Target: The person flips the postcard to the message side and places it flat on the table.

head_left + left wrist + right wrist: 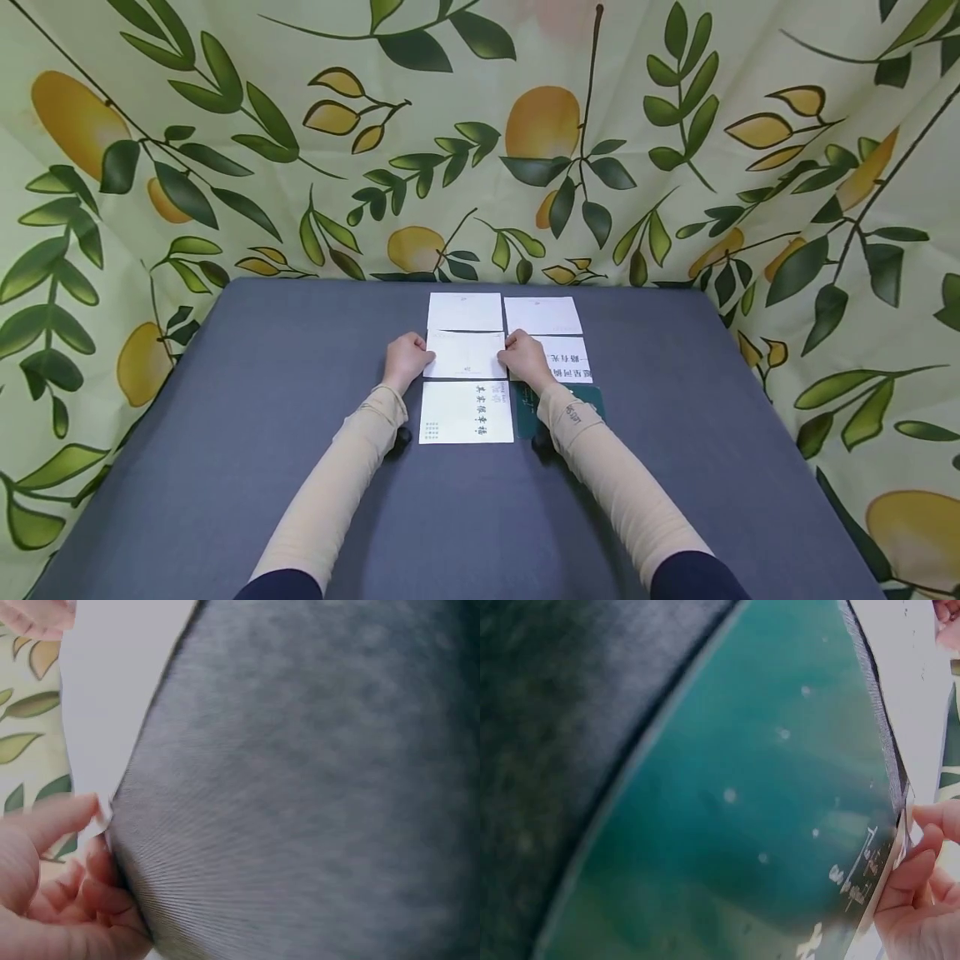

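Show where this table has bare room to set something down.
Bare cloth lies between the left sleeve and table's left edge, the right sleeve and right edge, and below the nearest lettered card between the sleeves. The centre is crowded: six cards, with the left hand and right hand pinching one white card.

— Where does the head view look?
— Forward and down, from above the table (pixel 187 475).
— And the wrist views?
— Very near; both share one white card (pixel 109 690), upper left in left wrist, upper right in right.

A blue-grey table (pixel 225 467) bears white cards (pixel 453 412) and a green card (pixel 525 412).
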Demonstrator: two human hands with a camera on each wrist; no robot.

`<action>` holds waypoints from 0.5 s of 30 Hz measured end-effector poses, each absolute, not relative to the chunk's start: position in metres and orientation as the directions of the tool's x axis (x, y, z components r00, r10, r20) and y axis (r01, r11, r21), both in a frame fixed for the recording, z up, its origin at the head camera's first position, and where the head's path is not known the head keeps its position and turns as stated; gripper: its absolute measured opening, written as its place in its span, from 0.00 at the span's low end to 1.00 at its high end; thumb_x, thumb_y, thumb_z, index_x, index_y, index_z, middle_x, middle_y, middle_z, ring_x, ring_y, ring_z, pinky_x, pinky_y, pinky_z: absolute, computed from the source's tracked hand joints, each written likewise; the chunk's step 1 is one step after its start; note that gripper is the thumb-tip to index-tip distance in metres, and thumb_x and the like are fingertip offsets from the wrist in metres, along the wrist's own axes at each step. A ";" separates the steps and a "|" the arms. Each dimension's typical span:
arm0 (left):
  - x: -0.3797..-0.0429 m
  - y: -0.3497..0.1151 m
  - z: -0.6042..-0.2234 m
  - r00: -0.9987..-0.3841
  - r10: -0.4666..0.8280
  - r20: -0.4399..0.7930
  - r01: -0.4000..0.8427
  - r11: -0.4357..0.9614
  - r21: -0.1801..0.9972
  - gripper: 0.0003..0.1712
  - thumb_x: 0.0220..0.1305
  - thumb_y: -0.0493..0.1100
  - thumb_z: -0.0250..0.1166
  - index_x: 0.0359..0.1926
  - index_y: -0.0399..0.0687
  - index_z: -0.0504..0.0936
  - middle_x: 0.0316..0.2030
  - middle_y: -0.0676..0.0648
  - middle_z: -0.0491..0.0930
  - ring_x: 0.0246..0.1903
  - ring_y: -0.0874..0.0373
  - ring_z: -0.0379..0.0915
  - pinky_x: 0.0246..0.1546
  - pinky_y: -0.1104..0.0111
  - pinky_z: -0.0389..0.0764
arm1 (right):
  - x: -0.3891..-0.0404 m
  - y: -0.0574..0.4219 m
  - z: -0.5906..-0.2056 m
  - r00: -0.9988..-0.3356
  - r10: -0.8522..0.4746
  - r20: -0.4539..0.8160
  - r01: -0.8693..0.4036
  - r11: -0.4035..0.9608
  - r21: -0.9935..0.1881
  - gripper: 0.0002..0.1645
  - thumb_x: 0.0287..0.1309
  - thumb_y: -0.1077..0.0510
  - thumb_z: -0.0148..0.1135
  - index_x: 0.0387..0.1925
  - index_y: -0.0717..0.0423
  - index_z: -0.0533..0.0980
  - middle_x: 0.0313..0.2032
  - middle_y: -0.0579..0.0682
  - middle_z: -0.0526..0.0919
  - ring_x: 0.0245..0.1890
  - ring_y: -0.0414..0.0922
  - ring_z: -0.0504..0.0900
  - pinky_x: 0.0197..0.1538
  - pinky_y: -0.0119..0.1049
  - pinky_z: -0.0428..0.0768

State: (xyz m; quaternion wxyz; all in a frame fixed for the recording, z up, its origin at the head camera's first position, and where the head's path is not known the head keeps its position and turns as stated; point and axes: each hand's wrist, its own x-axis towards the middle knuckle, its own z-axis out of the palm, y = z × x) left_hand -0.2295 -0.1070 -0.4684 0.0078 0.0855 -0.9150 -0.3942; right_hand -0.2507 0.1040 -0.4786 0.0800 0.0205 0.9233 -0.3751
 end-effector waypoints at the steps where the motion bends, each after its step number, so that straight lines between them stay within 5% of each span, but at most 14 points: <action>1: -0.228 -0.106 -0.469 -0.986 -0.162 -0.051 -0.148 0.674 0.724 0.09 0.54 0.35 0.65 0.24 0.39 0.72 0.19 0.48 0.68 0.23 0.54 0.64 0.24 0.71 0.61 | -0.250 0.104 -0.479 -0.987 -0.024 -0.158 0.092 0.721 -0.687 0.17 0.55 0.59 0.58 0.45 0.63 0.72 0.37 0.57 0.79 0.33 0.47 0.75 0.33 0.33 0.72; 10: -0.220 -0.106 -0.476 -0.982 -0.173 -0.078 -0.176 0.673 0.718 0.15 0.55 0.37 0.64 0.39 0.34 0.70 0.29 0.36 0.76 0.27 0.49 0.69 0.29 0.63 0.71 | -0.245 0.102 -0.484 -0.983 -0.034 -0.181 0.098 0.734 -0.672 0.17 0.57 0.58 0.59 0.45 0.61 0.68 0.22 0.50 0.73 0.21 0.41 0.70 0.22 0.29 0.67; 15: -0.224 -0.107 -0.473 -0.982 -0.152 -0.109 -0.183 0.654 0.734 0.16 0.58 0.40 0.61 0.42 0.33 0.71 0.34 0.34 0.77 0.31 0.47 0.71 0.34 0.61 0.72 | -0.246 0.103 -0.478 -0.988 -0.042 -0.147 0.068 0.741 -0.668 0.13 0.60 0.58 0.54 0.44 0.61 0.71 0.31 0.54 0.79 0.27 0.44 0.75 0.28 0.32 0.72</action>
